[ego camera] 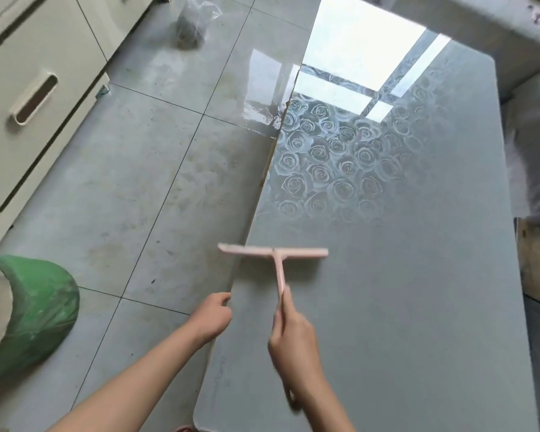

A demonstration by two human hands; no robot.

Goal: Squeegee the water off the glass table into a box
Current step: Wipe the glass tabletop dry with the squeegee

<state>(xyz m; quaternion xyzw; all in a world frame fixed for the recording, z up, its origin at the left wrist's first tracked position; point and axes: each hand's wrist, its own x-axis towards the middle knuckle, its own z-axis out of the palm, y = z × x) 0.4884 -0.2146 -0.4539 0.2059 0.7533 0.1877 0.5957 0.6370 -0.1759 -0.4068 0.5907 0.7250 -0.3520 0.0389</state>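
Pink squeegee (274,252) at glass table (387,291) edge

Motion smears the squeegee (273,254), and its handle's end is hidden inside the blurred right hand (293,335). Whether the left hand (214,316) grips the tabletop (418,307) edge is unclear. The frame's left side cuts off the green-wrapped roll (35,310).

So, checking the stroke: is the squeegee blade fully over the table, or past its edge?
Past it: the squeegee blade overhangs the glass table on the left, its end above the floor.

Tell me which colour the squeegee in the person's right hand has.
The squeegee is pale pink, blade and handle alike; the head view shows it clearly.
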